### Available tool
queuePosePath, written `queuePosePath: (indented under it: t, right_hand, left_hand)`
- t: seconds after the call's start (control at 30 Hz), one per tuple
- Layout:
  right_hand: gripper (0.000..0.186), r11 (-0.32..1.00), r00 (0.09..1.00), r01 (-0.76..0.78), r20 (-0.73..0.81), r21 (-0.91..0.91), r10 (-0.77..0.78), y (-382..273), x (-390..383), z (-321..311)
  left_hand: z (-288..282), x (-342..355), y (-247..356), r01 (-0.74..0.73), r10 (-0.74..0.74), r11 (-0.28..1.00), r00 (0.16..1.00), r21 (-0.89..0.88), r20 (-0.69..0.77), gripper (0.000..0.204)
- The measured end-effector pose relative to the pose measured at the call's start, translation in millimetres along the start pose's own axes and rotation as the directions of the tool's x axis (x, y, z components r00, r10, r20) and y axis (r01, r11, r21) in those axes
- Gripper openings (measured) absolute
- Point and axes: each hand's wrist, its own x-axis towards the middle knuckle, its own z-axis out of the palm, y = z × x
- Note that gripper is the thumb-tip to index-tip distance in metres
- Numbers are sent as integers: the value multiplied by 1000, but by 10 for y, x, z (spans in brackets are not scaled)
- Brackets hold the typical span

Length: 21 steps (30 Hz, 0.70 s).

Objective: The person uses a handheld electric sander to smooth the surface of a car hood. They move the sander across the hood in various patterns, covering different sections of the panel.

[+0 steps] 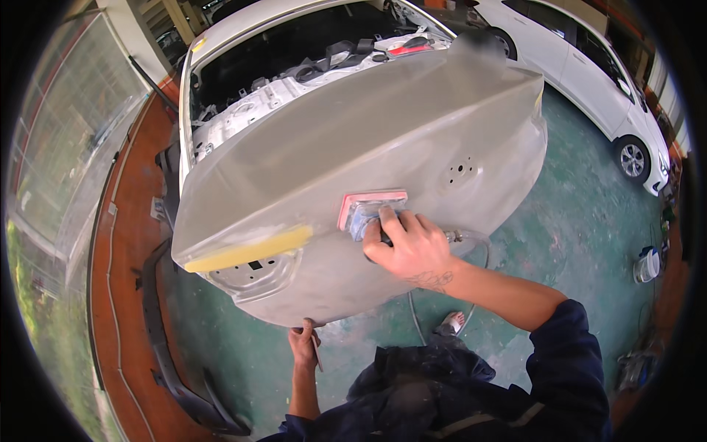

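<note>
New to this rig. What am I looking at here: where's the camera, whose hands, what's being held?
There is no machine here: a person works with bare hands, and the single picture comes from a wide fisheye camera on their head, looking down. That is why straight edges bend near the rim and the forearms enter from the bottom.

The big grey panel is the boot lid of a white car, sanded dull, with a yellow patch at its lower left edge. The right hand presses a sanding tool with a pink rectangular pad flat against the lid; a thin hose leads away from it. The left hand grips the lid's lower edge from below.

Around this: a green floor, a second white car at upper right, and a dark bumper part lying at left.
</note>
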Motion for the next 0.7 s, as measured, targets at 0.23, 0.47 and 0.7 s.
queuePosePath:
  t: [0.23,0.47,0.7]
  right_hand:
    - [27,996,997,80,-1,31,-80,-134,170,32]
    - [24,987,986,83,130,134,-100,-259,135,9]
    - [32,989,993,10,119,148,-28,-67,254,-92]
  left_hand:
    - [-27,42,-72,-25,25,1000,1000,3,16,33]
    - [-94,66,-203,-11,11,1000,1000,26,21,33]
    - [-36,59,-188,-1,1,1000,1000,25,-4,41]
